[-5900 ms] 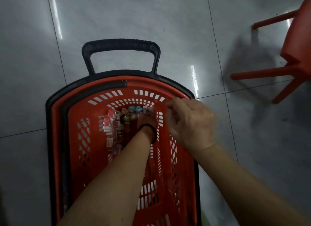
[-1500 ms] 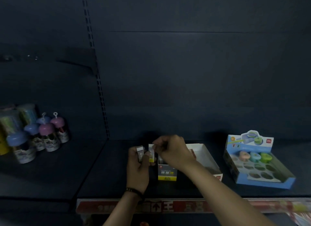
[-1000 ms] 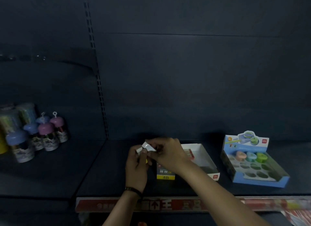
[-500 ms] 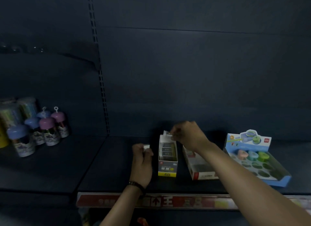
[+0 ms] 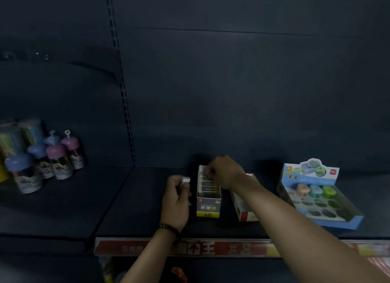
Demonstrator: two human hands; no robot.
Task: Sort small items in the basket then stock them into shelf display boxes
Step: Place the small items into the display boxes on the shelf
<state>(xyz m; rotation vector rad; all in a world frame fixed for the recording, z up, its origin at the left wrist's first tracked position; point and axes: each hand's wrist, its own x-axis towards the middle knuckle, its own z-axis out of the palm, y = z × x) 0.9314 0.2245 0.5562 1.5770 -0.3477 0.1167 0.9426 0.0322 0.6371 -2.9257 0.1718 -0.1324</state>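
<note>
Pastel caps in blue, lilac and pink top the small bottles (image 5: 52, 158) that we see clustered at the far left of the dark shelf (image 5: 130, 198), well apart from both hands. Moving right, we find the left hand (image 5: 177, 200), a dark band (image 5: 168, 229) on its wrist, just beside the left wall of the narrow display box (image 5: 207, 206). Its fingers are curled in tight, and thumb and forefinger pinch a small white item (image 5: 185, 180) whose end sticks out above the knuckles. We cannot tell whether anything more sits inside that fist. The narrow box is grey with a yellow band at its foot, and we make out a few dark-sleeved pieces (image 5: 207, 186) lying in a row inside it. Over its far end hangs the right hand (image 5: 226, 172), fingers bent down and drawn close together, their tips pinching a second white item (image 5: 205, 173) right at the box's back rim. The right forearm crosses above a white and red box (image 5: 244, 211), which sits just beside the narrow one. Farther right, apart from these, a blue display tray (image 5: 329, 219) holds three round items (image 5: 316, 190) in peach, teal and green in its back wells. Along the shelf's front edge runs a red price strip (image 5: 211, 249).
</note>
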